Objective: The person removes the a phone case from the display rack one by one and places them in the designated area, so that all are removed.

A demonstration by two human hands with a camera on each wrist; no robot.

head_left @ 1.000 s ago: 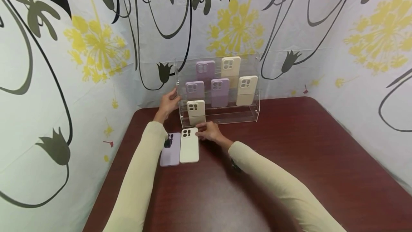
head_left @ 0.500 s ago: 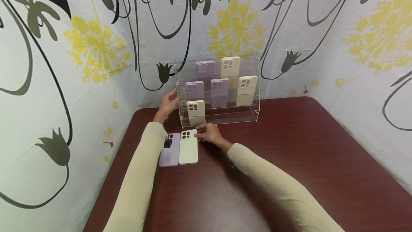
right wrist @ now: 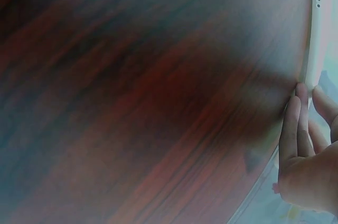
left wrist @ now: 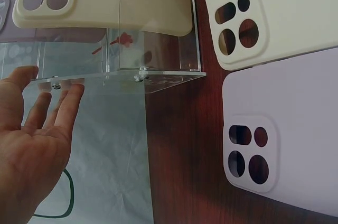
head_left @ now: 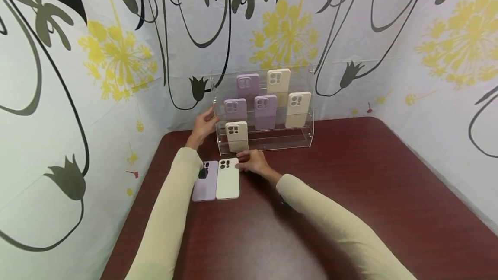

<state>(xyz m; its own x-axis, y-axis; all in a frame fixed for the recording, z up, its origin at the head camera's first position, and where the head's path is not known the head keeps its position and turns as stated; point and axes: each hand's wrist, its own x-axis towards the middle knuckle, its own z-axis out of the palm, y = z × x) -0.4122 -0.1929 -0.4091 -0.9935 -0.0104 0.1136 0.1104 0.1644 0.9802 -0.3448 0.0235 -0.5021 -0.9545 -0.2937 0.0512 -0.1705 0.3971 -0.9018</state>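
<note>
A cream phone case lies flat on the table beside a lavender phone case, both with camera cutouts toward the rack. My right hand pinches the cream case's upper right edge; in the right wrist view, the thumb and fingers meet at its rim. Against the left side of a clear acrylic display rack, my left hand rests its fingertips. The left wrist view shows those fingers fairly straight on the side panel. My left sleeve partly covers the lavender case.
Cream and lavender cases stand on the rack's tiers, with one cream case at the left of the lowest tier. The dark red table extends right and toward me. A patterned curtain surrounds its back and sides.
The cream case on the table has slid slightly toward me and a little left, my right hand moving with it. My left hand stays at the rack.
</note>
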